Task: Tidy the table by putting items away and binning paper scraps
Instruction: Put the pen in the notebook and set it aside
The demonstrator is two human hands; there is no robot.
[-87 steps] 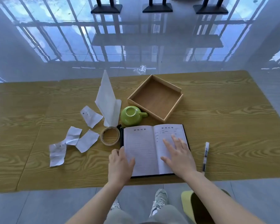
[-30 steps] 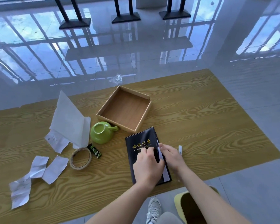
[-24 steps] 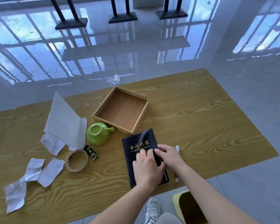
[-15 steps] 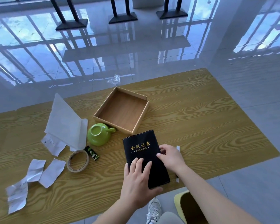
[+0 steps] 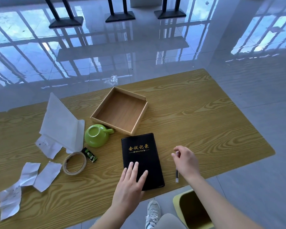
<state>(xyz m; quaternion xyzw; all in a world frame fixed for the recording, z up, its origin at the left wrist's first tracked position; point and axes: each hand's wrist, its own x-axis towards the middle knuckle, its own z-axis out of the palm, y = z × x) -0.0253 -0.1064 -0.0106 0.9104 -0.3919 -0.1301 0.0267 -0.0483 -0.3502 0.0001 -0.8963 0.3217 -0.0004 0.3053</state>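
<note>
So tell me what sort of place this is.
Probably an office or meeting room: a wooden table on a glossy tiled floor, a black notebook marked MINUTES, and a pen.

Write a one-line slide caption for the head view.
Left hand flat on the closed black minutes notebook, right hand hovering over the pen.

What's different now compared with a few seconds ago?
The notebook, open before, has been closed and lies cover up. The left hand rests flat on its near end; the right hand has let go and moved right, above the pen. The wooden tray, green cup, tape roll and paper scraps stayed put.
</note>
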